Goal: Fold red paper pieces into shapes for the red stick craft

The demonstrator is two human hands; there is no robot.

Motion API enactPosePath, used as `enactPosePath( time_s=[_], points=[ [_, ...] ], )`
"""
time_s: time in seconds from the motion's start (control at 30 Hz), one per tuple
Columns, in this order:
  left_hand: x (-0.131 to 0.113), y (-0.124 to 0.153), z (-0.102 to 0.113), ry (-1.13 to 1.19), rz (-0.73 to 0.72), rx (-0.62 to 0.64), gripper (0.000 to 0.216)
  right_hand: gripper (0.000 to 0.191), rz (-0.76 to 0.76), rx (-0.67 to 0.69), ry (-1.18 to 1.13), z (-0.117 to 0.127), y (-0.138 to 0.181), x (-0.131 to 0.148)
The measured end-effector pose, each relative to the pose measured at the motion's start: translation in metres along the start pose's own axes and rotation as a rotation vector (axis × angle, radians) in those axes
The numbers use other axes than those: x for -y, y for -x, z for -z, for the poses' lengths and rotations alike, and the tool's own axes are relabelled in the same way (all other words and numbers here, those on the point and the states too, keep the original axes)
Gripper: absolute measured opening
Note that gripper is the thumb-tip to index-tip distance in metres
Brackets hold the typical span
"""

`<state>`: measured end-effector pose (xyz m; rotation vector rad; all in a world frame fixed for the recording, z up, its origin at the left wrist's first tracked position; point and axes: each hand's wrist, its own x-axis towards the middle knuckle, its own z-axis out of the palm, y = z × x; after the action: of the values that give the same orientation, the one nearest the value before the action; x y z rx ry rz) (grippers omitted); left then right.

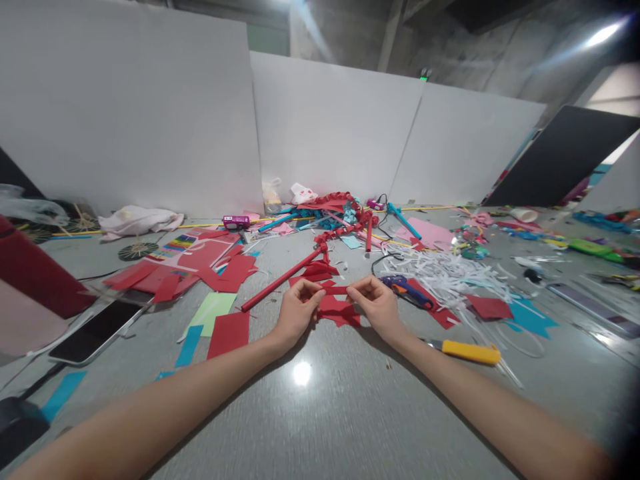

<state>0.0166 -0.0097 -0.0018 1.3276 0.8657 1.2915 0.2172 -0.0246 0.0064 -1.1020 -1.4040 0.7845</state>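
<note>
My left hand and my right hand rest on the grey table, each pinching one end of a narrow red paper strip stretched between them. Under the strip lies a crumpled piece of red paper. A long red paper tube runs from just beside my left hand up to a tangle of red paper shapes further back.
A blue glue gun and a yellow utility knife lie to the right of my right hand, beside a heap of white paper shreds. Red paper sheets, a phone and coloured scraps lie left. White partition boards stand behind.
</note>
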Motion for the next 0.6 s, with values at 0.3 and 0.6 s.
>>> enactPosePath(
  time_s=[0.3,0.6],
  points=[
    [-0.0015,-0.0009,-0.0001,-0.036,0.010,0.025,0.038,0.035,-0.009,0.010,-0.036,-0.0005,-0.0019,-0.0053],
    [0.0022,0.0013,-0.0022,-0.047,0.103,0.203,0.037,0.031,0.018,0.087,-0.051,-0.0017,0.0021,-0.0039]
  ],
)
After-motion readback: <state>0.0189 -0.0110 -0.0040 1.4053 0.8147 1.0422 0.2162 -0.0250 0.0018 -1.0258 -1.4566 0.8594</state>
